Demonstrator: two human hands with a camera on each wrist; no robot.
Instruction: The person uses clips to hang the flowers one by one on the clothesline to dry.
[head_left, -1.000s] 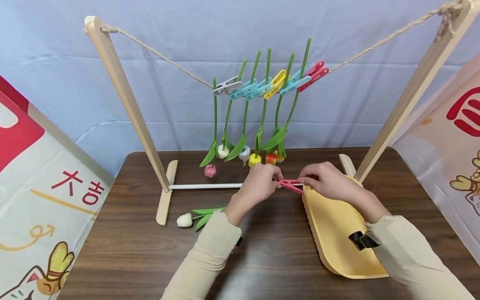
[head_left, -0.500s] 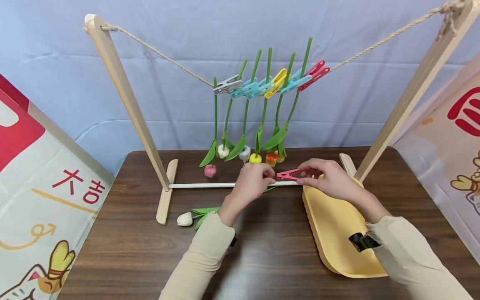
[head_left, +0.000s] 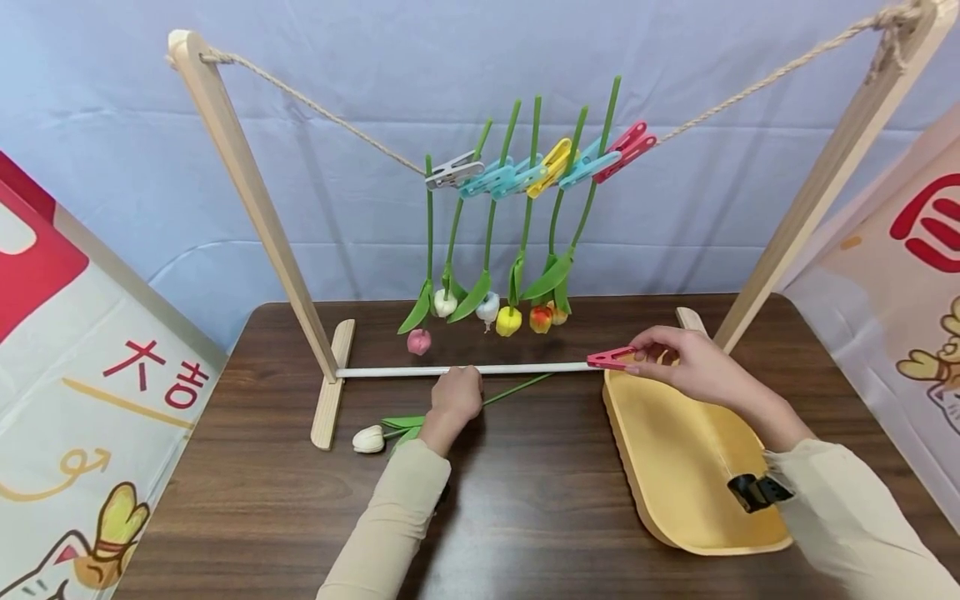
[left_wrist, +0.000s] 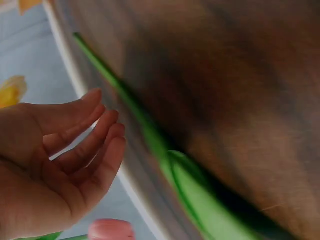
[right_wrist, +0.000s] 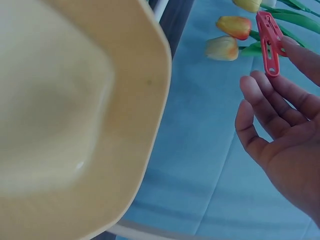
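My right hand (head_left: 693, 367) pinches a pink clothespin (head_left: 607, 358) between thumb and finger, over the back edge of the yellow tray (head_left: 626, 442). The same clothespin (right_wrist: 270, 47) shows upright at the fingertips in the right wrist view. My left hand (head_left: 456, 393) hovers over the stem of a white artificial tulip (head_left: 368, 439) lying on the table. In the left wrist view, the left hand (left_wrist: 75, 160) has loosely bent fingers beside the green stem (left_wrist: 117, 85), with a gap between them and nothing held.
A wooden frame (head_left: 255, 200) carries a sagging rope (head_left: 322, 108). Several artificial tulips hang heads-down from it, held by grey, blue, yellow and pink clothespins (head_left: 553, 167). A white rod (head_left: 405, 372) joins the frame's feet low across the table (head_left: 540, 500).
My left hand has come away from the pink clothespin and moved left and down to the lying tulip's stem. My right hand keeps the clothespin and has shifted right, over the tray's edge.
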